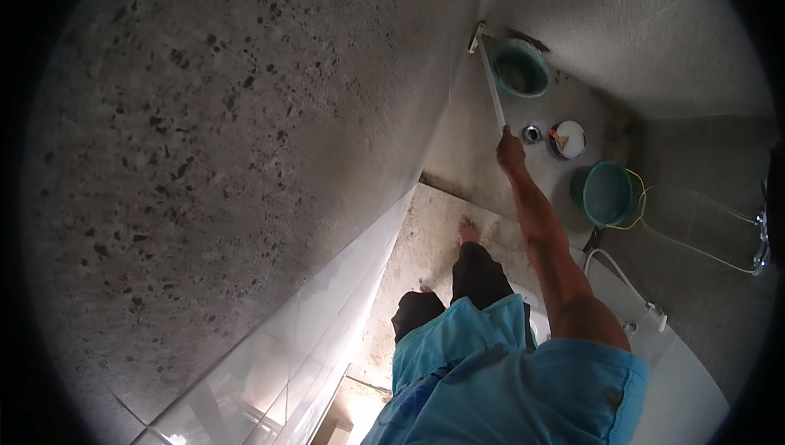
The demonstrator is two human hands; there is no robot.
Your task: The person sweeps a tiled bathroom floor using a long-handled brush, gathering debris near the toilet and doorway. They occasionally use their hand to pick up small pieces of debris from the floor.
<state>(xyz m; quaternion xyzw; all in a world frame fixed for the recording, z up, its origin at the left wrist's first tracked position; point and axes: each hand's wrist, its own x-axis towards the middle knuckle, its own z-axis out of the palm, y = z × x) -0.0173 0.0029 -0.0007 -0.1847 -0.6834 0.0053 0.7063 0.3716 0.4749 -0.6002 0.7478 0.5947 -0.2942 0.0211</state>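
Note:
My right hand (511, 153) is wrapped round the near end of a long pale stick (494, 89), with my arm stretched forward. At its far end the stick carries a small crosswise head (476, 37), which is by the foot of the left wall; whether it is a brush or a scraper I cannot tell. Close to that head stands a green tub (521, 68). Right of my hand are a round metal floor drain (531, 134) and a pail of white stuff (571, 139) with a red-and-tan brush (559, 138) across it. My left hand is out of view.
A green bucket (607, 193) stands at the right, a thin yellow hose (640, 200) beside it. A speckled grey wall (245, 118) rises close on my left. A low step (458, 195) crosses the floor before my bare foot (468, 230). A shower fitting (761, 245) hangs at far right.

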